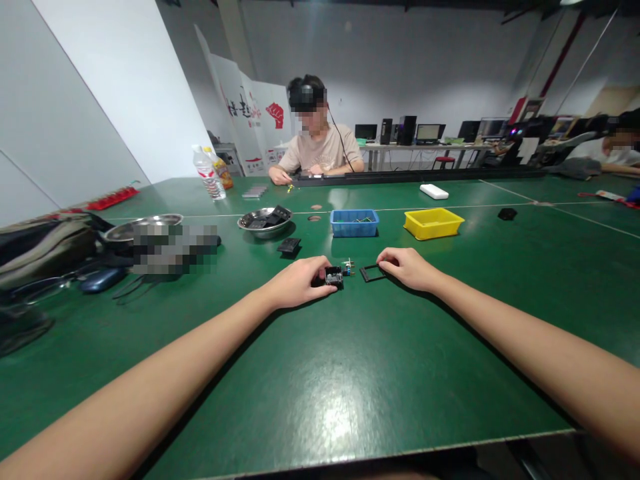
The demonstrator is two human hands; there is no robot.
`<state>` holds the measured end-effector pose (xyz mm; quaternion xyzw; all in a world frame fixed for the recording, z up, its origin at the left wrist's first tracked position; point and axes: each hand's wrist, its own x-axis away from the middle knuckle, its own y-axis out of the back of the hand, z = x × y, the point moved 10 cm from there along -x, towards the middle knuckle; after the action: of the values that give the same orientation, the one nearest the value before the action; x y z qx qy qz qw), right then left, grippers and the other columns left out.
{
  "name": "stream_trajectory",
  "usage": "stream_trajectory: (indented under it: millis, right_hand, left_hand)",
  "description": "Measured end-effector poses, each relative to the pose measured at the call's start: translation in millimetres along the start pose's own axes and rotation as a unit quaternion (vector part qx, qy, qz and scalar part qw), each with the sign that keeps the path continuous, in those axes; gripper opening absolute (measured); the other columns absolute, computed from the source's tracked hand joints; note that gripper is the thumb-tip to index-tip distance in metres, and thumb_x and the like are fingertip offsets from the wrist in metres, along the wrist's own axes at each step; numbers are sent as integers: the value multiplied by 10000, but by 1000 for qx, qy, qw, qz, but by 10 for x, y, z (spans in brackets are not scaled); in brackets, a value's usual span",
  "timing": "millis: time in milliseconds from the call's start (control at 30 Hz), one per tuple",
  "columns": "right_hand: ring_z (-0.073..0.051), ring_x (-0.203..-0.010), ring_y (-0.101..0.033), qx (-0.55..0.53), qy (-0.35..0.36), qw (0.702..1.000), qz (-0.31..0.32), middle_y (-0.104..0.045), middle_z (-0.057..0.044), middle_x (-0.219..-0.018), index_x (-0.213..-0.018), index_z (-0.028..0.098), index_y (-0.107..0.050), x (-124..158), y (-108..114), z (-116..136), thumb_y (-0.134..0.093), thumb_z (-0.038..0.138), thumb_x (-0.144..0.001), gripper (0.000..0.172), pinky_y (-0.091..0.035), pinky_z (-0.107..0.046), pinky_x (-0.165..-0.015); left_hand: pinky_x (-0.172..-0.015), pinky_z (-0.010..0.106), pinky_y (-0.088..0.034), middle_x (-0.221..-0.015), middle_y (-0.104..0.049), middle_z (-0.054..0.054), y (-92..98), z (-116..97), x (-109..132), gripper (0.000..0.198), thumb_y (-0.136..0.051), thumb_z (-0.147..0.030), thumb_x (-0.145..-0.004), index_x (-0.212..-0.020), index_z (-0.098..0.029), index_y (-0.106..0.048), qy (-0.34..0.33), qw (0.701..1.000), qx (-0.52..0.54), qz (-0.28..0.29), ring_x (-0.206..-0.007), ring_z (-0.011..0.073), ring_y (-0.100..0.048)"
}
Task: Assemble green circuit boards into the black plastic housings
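My left hand (306,281) is closed on a small black plastic housing (334,277) at the middle of the green table. Small metal and blue parts (349,268) stick out at the housing's right side; their kind is too small to make out. A short way to the right, my right hand (407,267) pinches the corner of a thin black rectangular frame (373,273), low over or on the tabletop. A gap separates the two pieces. Behind my left hand lies another black plastic part (289,247).
Beyond my hands stand a metal bowl (265,223) of black parts, a blue bin (354,224) with small pieces and a yellow bin (434,223). Bags and a second metal bowl (145,228) occupy the left. A person (320,133) sits across, behind a long black bar (420,176).
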<state>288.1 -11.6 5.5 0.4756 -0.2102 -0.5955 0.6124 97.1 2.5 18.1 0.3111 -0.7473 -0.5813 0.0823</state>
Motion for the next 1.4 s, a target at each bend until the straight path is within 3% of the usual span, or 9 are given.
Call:
stream_trajectory:
  millis: [1400]
  right_hand:
    - [-142,-642,-536,6,-20,999,35,-637,0,-704,-970,173,-714,17,-47,24,-591,208,-879,157,-367,-262,-665]
  left_hand:
    - [-629,272,-381,-770,-584,14,-38,16,-9,342,-607,-511,-867,-912,-174,-579,7,1000,-10,19,-681,173,-554]
